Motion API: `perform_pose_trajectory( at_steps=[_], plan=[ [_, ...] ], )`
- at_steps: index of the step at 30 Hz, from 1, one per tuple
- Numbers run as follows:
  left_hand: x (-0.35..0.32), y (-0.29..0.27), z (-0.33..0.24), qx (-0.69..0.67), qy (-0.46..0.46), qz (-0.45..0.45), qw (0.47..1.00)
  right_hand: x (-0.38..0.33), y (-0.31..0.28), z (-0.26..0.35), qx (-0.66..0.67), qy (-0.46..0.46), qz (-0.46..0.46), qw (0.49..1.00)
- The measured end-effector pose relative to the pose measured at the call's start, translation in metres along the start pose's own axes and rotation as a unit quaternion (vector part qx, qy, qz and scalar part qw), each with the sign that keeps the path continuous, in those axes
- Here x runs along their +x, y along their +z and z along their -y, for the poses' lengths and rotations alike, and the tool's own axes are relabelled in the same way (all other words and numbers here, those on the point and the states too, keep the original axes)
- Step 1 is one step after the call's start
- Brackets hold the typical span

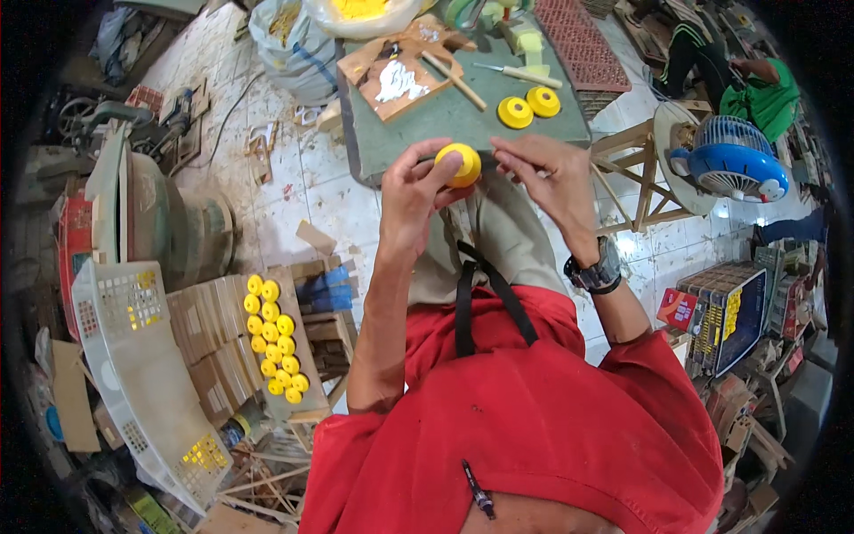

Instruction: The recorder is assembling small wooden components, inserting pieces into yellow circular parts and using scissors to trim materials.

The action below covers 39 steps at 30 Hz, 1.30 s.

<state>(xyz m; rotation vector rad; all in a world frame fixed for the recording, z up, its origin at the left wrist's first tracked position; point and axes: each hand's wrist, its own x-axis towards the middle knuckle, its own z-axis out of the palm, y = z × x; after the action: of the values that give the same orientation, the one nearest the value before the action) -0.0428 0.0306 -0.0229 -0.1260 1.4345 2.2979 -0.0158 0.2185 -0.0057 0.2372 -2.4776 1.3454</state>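
Note:
My left hand (416,198) is closed around a yellow spool-like round piece (462,166), held over my lap at the table's near edge. Its thumb lies across the near face. Just to the right, apart from the piece, my right hand (550,171) has thumb and fingers pinched together; what they hold, if anything, is too small to tell. On the green table (400,138), two similar yellow pieces (528,108) lie beyond my hands. A wooden board (374,70) there carries white paste (399,82). A wooden stick (455,81) rests partly on it, near a thin pointed tool (525,75).
Several yellow pieces (269,327) stand in rows on a board at my left, beside stacked cardboard (213,343) and a white plastic basket (147,356). A blue fan (738,156) stands at right, near a person in green (767,96). A plastic bag (294,58) sits left of the table.

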Motion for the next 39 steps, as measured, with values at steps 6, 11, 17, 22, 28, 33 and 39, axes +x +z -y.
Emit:
perform_pose_trajectory(
  at_steps=[6,11,17,22,28,33,39],
  plan=[
    [-0.001,-0.002,0.002,-0.012,0.000,-0.004,1.000,-0.006,-0.005,-0.005,-0.012,0.017,0.003,1.000],
    [-0.003,-0.002,-0.003,-0.035,-0.008,0.007,0.999,0.004,-0.020,-0.018,-0.001,0.066,-0.037,0.997],
    [-0.006,-0.001,-0.001,-0.038,-0.009,0.007,0.999,0.074,-0.061,-0.070,-0.281,-0.090,-0.058,0.954],
    [-0.009,0.002,-0.003,-0.057,-0.007,-0.005,0.998,0.110,-0.069,-0.128,-0.285,-0.078,0.104,0.950],
    [-0.009,-0.007,0.003,-0.098,-0.004,0.001,0.995,0.106,-0.061,-0.141,-0.313,-0.090,0.098,0.940],
    [-0.011,-0.002,0.006,-0.052,0.037,-0.024,0.998,0.097,-0.069,-0.128,-0.242,-0.071,0.042,0.967],
    [-0.018,0.006,0.008,-0.021,0.074,-0.054,0.996,0.051,-0.080,-0.078,0.092,0.020,-0.112,0.989]
  ],
)
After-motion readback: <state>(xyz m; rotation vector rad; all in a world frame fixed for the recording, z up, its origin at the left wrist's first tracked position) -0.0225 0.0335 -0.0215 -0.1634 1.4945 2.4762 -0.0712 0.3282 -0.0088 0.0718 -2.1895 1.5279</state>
